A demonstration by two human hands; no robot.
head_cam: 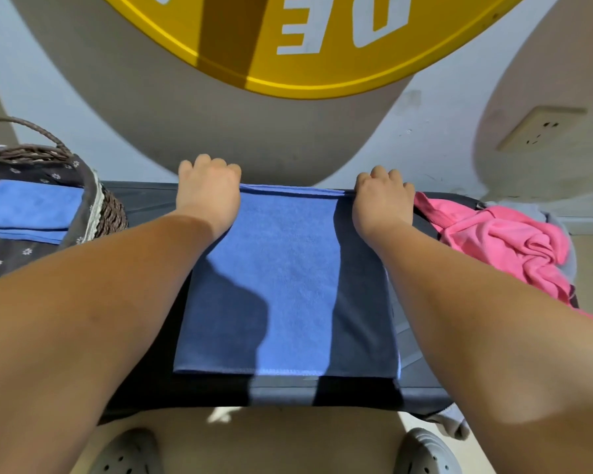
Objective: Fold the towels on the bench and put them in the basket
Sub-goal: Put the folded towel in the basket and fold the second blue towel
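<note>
A blue towel point(288, 285) lies flat on the black bench point(288, 391), doubled over with two layers showing at its far edge. My left hand point(208, 189) grips the towel's far left corner with curled fingers. My right hand point(384, 200) grips the far right corner the same way. At the left stands a woven basket point(107, 210) with a dark flowered lining; folded blue towels point(31, 210) lie inside it. A crumpled pink towel point(500, 244) sits at the bench's right end.
The bench stands against a white and grey wall with a wall socket point(541, 128) at the right. A yellow sign point(305, 39) hangs above. My two grey clogs point(127, 453) are on the floor below the bench's near edge.
</note>
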